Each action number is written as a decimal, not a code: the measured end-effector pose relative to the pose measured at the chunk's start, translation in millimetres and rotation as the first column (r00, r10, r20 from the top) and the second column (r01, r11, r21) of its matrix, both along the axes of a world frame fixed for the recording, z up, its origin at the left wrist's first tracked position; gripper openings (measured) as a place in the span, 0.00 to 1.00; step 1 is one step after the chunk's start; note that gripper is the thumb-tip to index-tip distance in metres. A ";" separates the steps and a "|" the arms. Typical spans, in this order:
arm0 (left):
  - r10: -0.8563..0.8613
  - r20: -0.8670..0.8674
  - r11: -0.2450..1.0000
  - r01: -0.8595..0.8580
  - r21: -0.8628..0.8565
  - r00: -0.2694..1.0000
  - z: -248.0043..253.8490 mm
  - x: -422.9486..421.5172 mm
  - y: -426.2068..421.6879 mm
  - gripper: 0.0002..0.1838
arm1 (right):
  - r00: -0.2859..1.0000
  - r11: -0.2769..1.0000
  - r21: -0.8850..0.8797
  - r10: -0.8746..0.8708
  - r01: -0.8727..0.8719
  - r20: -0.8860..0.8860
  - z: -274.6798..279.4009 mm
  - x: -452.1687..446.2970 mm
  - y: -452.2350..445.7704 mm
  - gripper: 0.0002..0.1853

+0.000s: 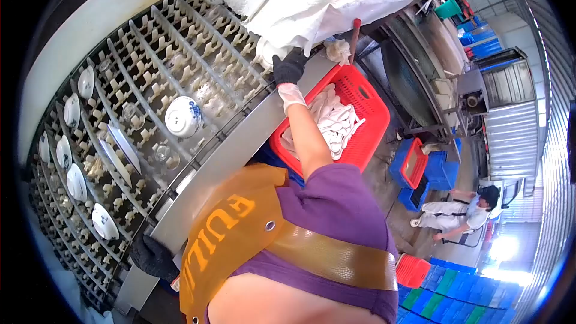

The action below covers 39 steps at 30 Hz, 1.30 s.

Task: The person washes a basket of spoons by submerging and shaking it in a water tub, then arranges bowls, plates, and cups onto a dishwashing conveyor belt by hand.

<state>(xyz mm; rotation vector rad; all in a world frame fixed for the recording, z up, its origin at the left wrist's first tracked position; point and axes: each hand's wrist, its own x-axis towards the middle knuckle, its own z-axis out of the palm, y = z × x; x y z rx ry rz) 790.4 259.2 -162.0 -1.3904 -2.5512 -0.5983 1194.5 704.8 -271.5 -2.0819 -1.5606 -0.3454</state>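
My right hand (pixel 290 69), in a dark glove with a pale cuff, is closed at the rim of a white bowl (pixel 266 51) at the conveyor's edge, partly under a white plastic sheet (pixel 327 6). My left hand (pixel 155 257), also dark-gloved, lies by the metal edge at the lower left; its fingers are hard to make out. On the pegged conveyor (pixel 159 72) a blue-patterned white bowl (pixel 183 116) sits near the middle. Plates (pixel 117 155) stand on edge among the pegs, with several small white dishes (pixel 77 182) and clear glass cups (pixel 163 152) around them.
A red basket (pixel 375 117) holding white spoons (pixel 336 121) stands beside the conveyor's metal ledge (pixel 210 180). Beyond it are blue crates (pixel 441 171), metal racks (pixel 414 72) and a seated person (pixel 462 213). Stacked blue and green crates (pixel 456 294) fill the lower right.
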 end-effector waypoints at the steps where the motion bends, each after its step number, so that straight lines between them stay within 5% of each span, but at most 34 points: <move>1: 0.001 -0.008 1.000 -0.001 0.000 1.000 1.1 2.7 4.1 0.10 | 0.990 0.992 -0.087 -0.103 0.095 -0.092 5.9 -5.8 5.7 0.48; 4: -0.042 -0.012 0.995 0.043 0.087 0.999 2.7 7.0 7.3 0.10 | 0.944 0.998 -0.054 0.017 -0.037 -0.330 -11.3 14.9 47.2 0.47; 5: -0.006 0.008 0.998 0.005 0.064 1.000 3.1 9.9 9.4 0.10 | 0.882 0.974 0.026 0.215 -0.225 -0.419 27.0 -1.4 28.5 0.40; 7: -0.029 -0.011 0.992 0.030 0.121 1.000 0.3 10.8 13.4 0.09 | 0.811 0.826 0.092 0.563 -0.555 -0.159 69.4 -35.4 14.8 0.20; 9: -0.033 -0.008 0.994 0.033 0.100 0.999 9.0 16.9 19.9 0.09 | 0.680 0.689 0.079 0.724 -0.720 -0.115 98.0 -65.9 3.0 0.13; 11: -0.035 -0.037 0.994 0.039 0.103 0.999 10.7 20.3 22.4 0.09 | 0.452 0.446 0.077 0.888 -0.892 0.088 139.7 -97.1 -16.4 0.09; 15: 0.002 -0.049 0.997 0.003 0.083 0.999 6.2 24.0 24.8 0.09 | -0.070 -0.043 -0.078 0.922 -0.996 0.382 148.4 -143.0 -15.0 0.07; 17: 0.001 -0.063 0.994 0.006 0.112 0.998 5.4 27.2 28.0 0.09 | -0.252 -0.223 -0.138 0.936 -0.965 0.246 132.4 -158.7 0.0 0.06; 19: 0.025 -0.098 0.997 -0.017 0.081 0.995 5.4 30.5 31.3 0.09 | -0.027 -0.038 0.039 0.970 -0.999 0.242 97.4 -172.7 40.6 0.11; 20: 0.041 -0.104 0.995 -0.032 0.090 0.994 4.9 31.8 32.8 0.09 | 0.227 0.255 -0.123 0.952 -0.959 0.205 90.4 -177.4 67.2 0.18; 21: 0.036 -0.050 0.996 -0.032 0.080 0.998 3.1 32.8 32.1 0.08 | 0.101 0.126 0.219 0.987 -0.968 -0.122 74.2 -170.9 100.7 0.14; 22: 0.037 -0.030 0.997 -0.035 0.073 0.999 2.2 34.1 31.4 0.08 | 0.215 0.210 0.082 0.975 -0.974 0.054 86.9 -165.1 119.4 0.20; 24: 0.028 -0.017 0.997 -0.027 0.076 0.999 0.4 36.5 32.2 0.08 | 0.390 0.305 -0.482 0.917 -0.821 -0.083 90.9 -145.1 159.8 0.28; 25: 0.017 -0.031 0.996 -0.014 0.093 0.999 3.8 39.5 36.3 0.08 | 0.467 0.276 -0.606 0.866 -0.746 -0.180 90.2 -133.4 170.8 0.30; 26: 0.006 -0.046 0.994 -0.001 0.110 0.999 7.2 42.4 40.4 0.07 | 0.380 0.159 -0.726 0.913 -0.669 -0.150 91.7 -123.9 184.3 0.33; 28: 0.028 -0.063 0.995 -0.021 0.101 0.998 6.7 43.0 43.2 0.07 | 0.533 0.180 -0.759 0.810 -0.626 -0.247 69.6 -88.3 192.0 0.27; 30: 0.059 -0.078 0.995 -0.052 0.089 0.995 -1.7 45.3 44.0 0.08 | 0.391 0.023 -0.682 0.833 -0.731 -0.392 75.6 -50.2 175.6 0.26; 33: 0.114 0.006 0.991 -0.114 0.064 0.993 -2.4 47.2 48.4 0.08 | 0.651 0.124 -0.737 0.581 -0.664 -0.488 94.1 -31.9 140.5 0.21; 35: 0.099 -0.023 0.993 -0.098 0.068 0.995 -7.1 48.5 49.7 0.07 | 0.499 0.104 -0.562 0.608 -0.821 -0.617 98.8 -26.8 131.8 0.18; 37: 0.108 -0.045 0.988 -0.102 0.116 0.993 -7.9 51.3 52.6 0.07 | 0.571 0.215 -0.667 0.730 -0.713 -0.375 121.6 -46.0 114.0 0.20; 39: 0.120 -0.031 0.989 -0.117 0.088 0.992 -4.7 54.7 57.2 0.07 | 0.503 0.234 -0.623 0.811 -0.746 -0.298 145.2 -71.6 88.1 0.17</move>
